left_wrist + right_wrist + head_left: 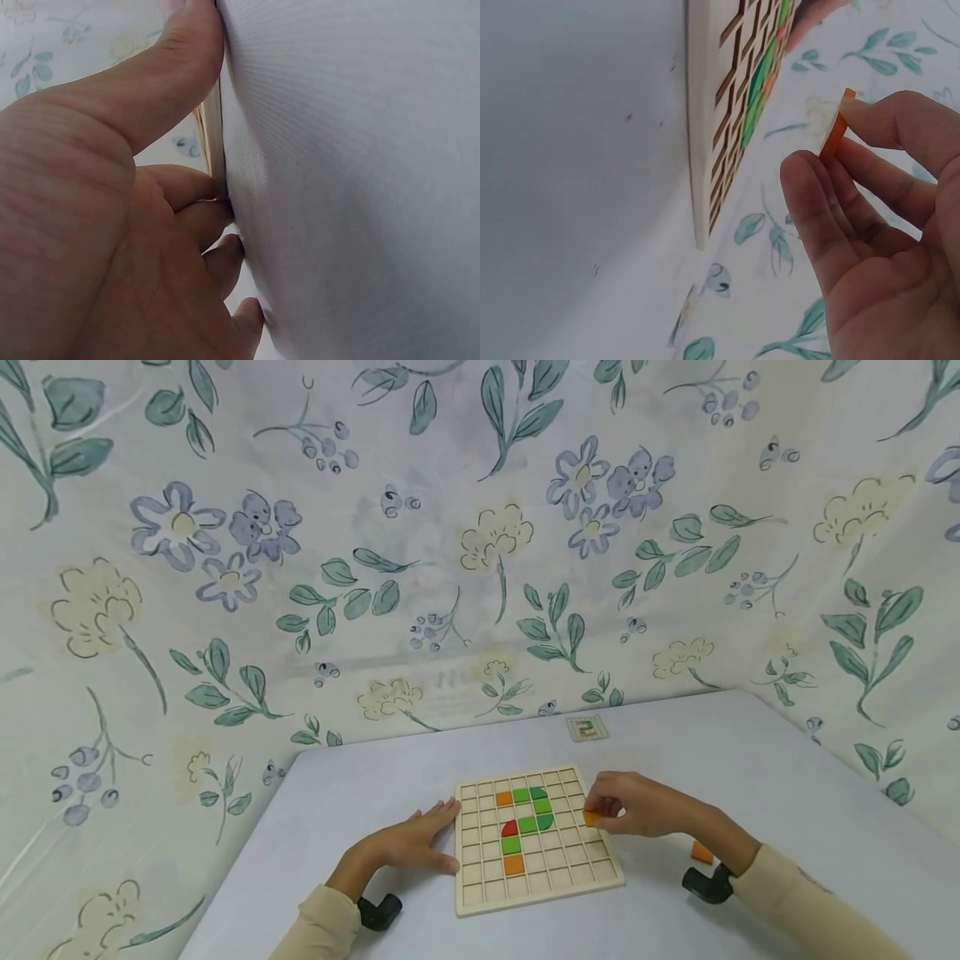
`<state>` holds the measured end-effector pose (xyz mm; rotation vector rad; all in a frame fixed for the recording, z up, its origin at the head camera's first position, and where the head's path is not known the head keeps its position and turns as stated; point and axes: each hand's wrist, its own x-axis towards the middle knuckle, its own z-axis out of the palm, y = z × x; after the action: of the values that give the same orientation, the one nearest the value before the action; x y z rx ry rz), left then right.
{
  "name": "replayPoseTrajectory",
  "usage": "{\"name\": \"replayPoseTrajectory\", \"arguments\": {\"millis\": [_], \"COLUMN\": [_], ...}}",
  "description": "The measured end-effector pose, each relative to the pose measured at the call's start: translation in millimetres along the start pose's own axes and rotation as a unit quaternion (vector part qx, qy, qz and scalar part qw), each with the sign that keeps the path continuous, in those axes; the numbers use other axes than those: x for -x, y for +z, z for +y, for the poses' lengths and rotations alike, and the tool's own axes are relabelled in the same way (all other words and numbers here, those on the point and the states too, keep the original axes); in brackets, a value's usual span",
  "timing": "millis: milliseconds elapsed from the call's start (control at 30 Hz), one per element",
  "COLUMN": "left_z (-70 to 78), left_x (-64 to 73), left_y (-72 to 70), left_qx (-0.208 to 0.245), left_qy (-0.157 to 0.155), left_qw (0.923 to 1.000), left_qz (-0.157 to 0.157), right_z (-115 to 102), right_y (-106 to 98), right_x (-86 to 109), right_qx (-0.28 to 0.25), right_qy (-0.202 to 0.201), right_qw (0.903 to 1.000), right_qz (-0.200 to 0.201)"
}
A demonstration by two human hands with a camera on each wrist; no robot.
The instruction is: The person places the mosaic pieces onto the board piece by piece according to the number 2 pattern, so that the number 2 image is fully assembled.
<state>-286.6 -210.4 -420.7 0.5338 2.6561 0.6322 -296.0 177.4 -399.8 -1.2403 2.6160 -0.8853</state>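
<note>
A square wooden grid board (487, 893) lies on the table. Orange, green and red tiles sit in its cells in a bent line, among them a red rounded tile (510, 828) and an orange square (513, 864). My left hand (408, 843) rests on the table with fingers and thumb touching the board's left edge; in the left wrist view, its fingers (217, 270) reach along the tabletop. Over the board's right edge, my right hand (637, 804) pinches an orange tile (835, 135) between thumb and fingertips.
Beneath the right forearm, a loose orange tile (702, 852) lies on the table. A small printed pattern card (587, 728) is near the table's back edge. Floral cloth (420, 568) hangs behind the white table (360, 777). Each wrist wears a black camera mount (381, 912).
</note>
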Motion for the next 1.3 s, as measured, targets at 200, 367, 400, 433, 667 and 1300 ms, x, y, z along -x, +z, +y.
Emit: {"name": "replayPoseTrajectory", "arguments": {"millis": [200, 367, 400, 433, 667, 1300], "left_z": [0.2, 0.6, 0.5, 0.6, 1.0, 0.3], "left_x": [0.3, 0.6, 0.5, 0.2, -1.0, 1.4], "left_y": [1.6, 0.3, 0.1, -0.2, -0.4, 0.1], "left_qx": [-0.002, -0.006, -0.007, -0.008, -0.005, -0.010], "left_qy": [-0.001, 0.001, 0.001, 0.001, -0.003, -0.002], "left_qw": [1.0000, 1.0000, 1.0000, 1.0000, 1.0000, 1.0000], "left_qz": [0.005, 0.004, 0.004, 0.003, 0.001, 0.000], "right_z": [-7.9, -14.7, -15.8, -16.5, -21.3, -33.0], "right_y": [3.9, 6.4, 7.2, 8.1, 17.6, 49.0], "right_x": [-8.8, -17.3, -19.0, -20.6, -30.9, -48.8], "right_qx": [0.009, 0.005, 0.003, 0.003, -0.004, -0.012], "right_qy": [-0.010, -0.015, -0.015, -0.016, -0.021, -0.024], "right_qw": [0.9999, 0.9999, 0.9999, 0.9999, 0.9997, 0.9996], "right_qz": [-0.001, -0.002, -0.003, -0.004, -0.010, -0.013]}}
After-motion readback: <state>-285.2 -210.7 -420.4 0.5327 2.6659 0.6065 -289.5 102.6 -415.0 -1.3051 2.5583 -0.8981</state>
